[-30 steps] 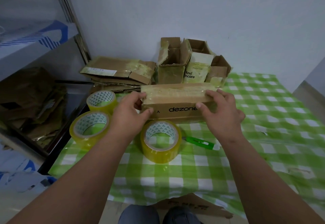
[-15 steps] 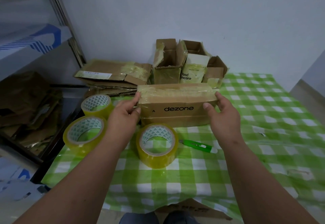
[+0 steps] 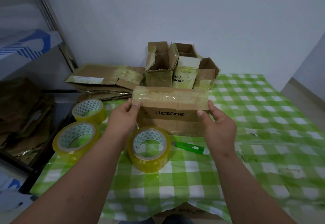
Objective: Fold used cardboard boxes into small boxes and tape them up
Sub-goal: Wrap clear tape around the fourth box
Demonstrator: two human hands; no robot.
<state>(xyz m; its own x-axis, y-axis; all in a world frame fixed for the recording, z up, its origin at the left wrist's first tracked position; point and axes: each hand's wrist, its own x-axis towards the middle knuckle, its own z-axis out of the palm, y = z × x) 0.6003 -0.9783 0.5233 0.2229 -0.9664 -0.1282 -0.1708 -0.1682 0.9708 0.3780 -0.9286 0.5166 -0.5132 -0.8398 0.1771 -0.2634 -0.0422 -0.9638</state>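
Observation:
A long brown cardboard box (image 3: 169,107) printed "dezone", with yellowish tape along its top, sits in the middle of the green checked table (image 3: 263,118). My left hand (image 3: 123,120) grips its left end, thumb on the front edge. My right hand (image 3: 218,123) grips its right end, thumb on the front face. Three rolls of yellow clear tape lie near: one (image 3: 149,149) in front of the box, and two to the left, one near (image 3: 76,138) and one farther back (image 3: 89,108). A green box cutter (image 3: 190,148) lies to the right of the front roll.
Three open taped boxes (image 3: 179,69) stand at the back against the wall. Flattened cardboard (image 3: 107,79) is stacked at the back left. A metal shelf (image 3: 26,51) with more cardboard (image 3: 22,114) stands to the left. Another cardboard piece (image 3: 186,211) lies under the table's near edge.
Both hands have slid outward from the top of the box to its two ends. The box has stayed in its place on the table.

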